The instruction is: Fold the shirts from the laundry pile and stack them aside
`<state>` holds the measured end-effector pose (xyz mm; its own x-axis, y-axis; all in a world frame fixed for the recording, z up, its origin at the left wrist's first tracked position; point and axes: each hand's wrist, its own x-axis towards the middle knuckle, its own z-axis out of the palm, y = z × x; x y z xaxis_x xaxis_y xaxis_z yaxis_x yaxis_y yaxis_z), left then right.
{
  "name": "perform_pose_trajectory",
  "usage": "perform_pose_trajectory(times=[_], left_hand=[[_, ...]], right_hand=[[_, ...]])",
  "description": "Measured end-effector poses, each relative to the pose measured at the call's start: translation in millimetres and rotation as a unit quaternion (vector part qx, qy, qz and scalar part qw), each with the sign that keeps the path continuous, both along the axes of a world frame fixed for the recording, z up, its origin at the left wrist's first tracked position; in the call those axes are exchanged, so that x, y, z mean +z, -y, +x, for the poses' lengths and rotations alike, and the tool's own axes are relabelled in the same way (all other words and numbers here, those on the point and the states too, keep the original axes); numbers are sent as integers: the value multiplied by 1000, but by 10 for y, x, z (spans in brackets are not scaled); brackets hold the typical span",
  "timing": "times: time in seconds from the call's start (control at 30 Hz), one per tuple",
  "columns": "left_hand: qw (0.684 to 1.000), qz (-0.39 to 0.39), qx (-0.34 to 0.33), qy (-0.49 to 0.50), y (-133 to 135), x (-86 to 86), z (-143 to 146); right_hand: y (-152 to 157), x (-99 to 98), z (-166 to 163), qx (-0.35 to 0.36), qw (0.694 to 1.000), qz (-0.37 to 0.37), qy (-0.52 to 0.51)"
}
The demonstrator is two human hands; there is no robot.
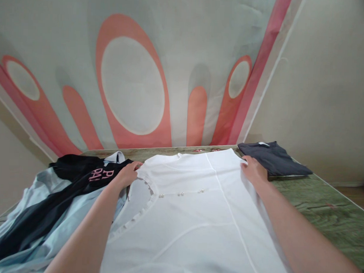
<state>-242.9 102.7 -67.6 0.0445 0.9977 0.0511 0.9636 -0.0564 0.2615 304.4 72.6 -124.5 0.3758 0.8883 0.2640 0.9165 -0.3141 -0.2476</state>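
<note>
A white blouse lies spread out in front of me, its ruffled neckline to the left and pairs of pearl-like buttons along its middle. My left hand pinches the blouse's far left edge, beside the neckline. At the far right edge, my right hand is closed on the white fabric, the thumb and fingers together. The near end of the blouse runs out of view at the bottom.
Left of the blouse lies a loose heap of clothes, with a black garment with pink letters over pale blue ones. A folded dark grey garment rests at the far right of the wood-patterned table. A patterned backdrop stands behind.
</note>
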Motion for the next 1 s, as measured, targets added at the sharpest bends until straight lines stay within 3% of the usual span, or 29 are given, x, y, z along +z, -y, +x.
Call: perform_pose_trajectory(times=[0.33,0.5,0.63,0.8,0.9,1.0], left_hand=[[997,-41,67,-26,-780,-39,455],[994,27,106,-25,-897,-51,642],[991,82,103,-31,-730,-85,797],[986,159,40,-39,-444,62,1052],[987,151,-49,-35,-65,80,1219],[971,129,-197,-41,557,-68,1285]], right_hand=[[-62,-3,2,42,998,20,-47],[-53,-14,43,32,998,37,-43],[-41,-8,31,22,998,37,-36],[-25,19,-6,20,999,17,-18],[-18,49,-9,16,1000,1,-4],[6,79,-11,18,1000,-13,9]])
